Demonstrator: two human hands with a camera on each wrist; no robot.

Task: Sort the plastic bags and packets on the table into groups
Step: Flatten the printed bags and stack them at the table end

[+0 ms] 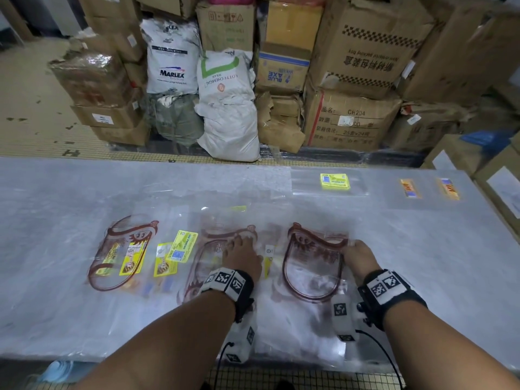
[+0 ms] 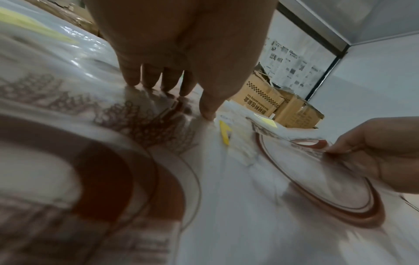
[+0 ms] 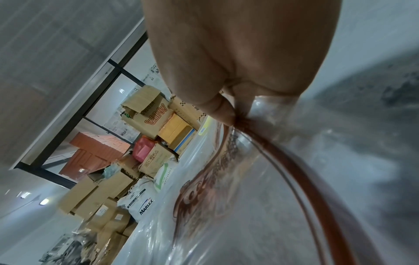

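Clear plastic bags with brown oval prints lie across the table. My left hand presses flat, fingers straight, on the middle brown-print bag; its fingertips touch the film. My right hand pinches the right edge of another brown-print bag between thumb and fingers, and that edge is lifted off the table. A third brown-print bag with yellow labels lies to the left. Small yellow-label packets sit between it and my left hand.
At the table's far side lie a clear bag with a yellow label and two bags with orange labels. Cardboard boxes and white sacks are stacked on the floor beyond the table. More boxes stand at the right.
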